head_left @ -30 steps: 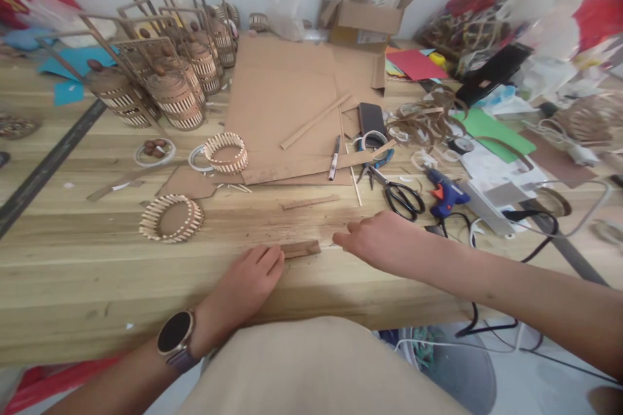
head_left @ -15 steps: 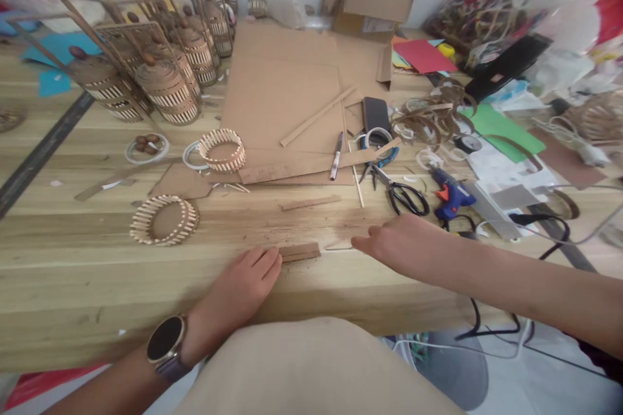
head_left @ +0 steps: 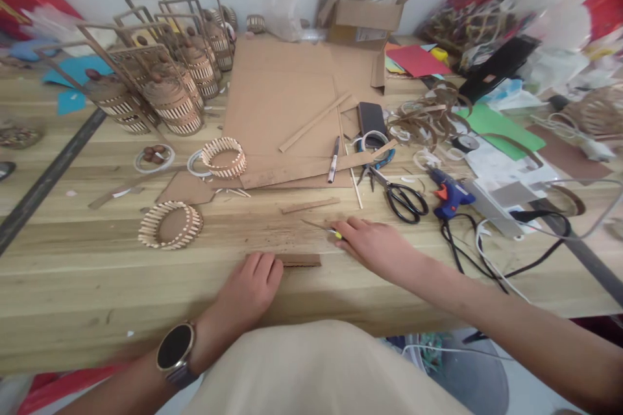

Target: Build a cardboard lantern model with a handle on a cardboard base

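My left hand [head_left: 249, 287] lies flat near the table's front edge, fingertips pressing the left end of a short brown cardboard strip [head_left: 302, 260]. My right hand [head_left: 372, 245] rests just right of that strip, fingers closed on a thin craft knife [head_left: 324, 228] with a yellow part and a slim blade pointing left. A smartwatch [head_left: 175, 346] is on my left wrist. Another loose cardboard strip [head_left: 309, 205] lies a little farther back.
Black scissors [head_left: 402, 198], a blue glue gun [head_left: 450, 193] with black cables, and a pen [head_left: 333, 159] lie behind my right hand. Stick rings [head_left: 170, 224] sit at left, woven lanterns [head_left: 170, 100] at back left, cardboard sheets [head_left: 287, 97] and a box [head_left: 367, 13] behind.
My right hand has moved left toward the strip and now holds the thin knife, which was not in it before. The left hand has stayed on the strip.
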The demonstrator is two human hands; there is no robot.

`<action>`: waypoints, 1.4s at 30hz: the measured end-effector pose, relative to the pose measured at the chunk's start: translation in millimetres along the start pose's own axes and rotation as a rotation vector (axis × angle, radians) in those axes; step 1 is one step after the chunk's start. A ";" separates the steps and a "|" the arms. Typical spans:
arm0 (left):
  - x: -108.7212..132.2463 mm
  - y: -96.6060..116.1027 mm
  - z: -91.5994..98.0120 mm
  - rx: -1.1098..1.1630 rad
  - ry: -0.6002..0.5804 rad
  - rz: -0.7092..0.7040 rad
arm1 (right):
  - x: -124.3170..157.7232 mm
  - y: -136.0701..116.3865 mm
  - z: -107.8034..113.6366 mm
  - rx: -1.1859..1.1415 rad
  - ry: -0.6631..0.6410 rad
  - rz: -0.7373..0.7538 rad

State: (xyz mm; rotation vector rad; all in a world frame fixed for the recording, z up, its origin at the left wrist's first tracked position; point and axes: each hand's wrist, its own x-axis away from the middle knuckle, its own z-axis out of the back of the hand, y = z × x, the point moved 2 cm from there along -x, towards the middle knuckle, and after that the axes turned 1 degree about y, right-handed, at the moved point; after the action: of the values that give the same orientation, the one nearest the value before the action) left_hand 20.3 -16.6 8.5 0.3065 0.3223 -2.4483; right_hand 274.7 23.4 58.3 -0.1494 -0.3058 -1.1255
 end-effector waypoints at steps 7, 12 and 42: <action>-2.0 4.8 5.9 -0.047 0.106 0.025 | -25.4 -30.1 0.6 0.000 0.213 0.061; 1.8 5.5 5.4 -0.010 0.232 -0.005 | -26.8 -55.1 -0.2 -0.137 0.148 0.314; -94.0 -69.1 0.5 -0.091 0.341 0.183 | 62.1 179.0 -34.2 -0.405 0.406 -1.173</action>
State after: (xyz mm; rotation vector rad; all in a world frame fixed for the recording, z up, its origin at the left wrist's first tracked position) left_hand 49.0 89.6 47.5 0.6851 0.5257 -2.1900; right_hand 466.7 36.9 51.7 -0.0860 0.2659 -2.3341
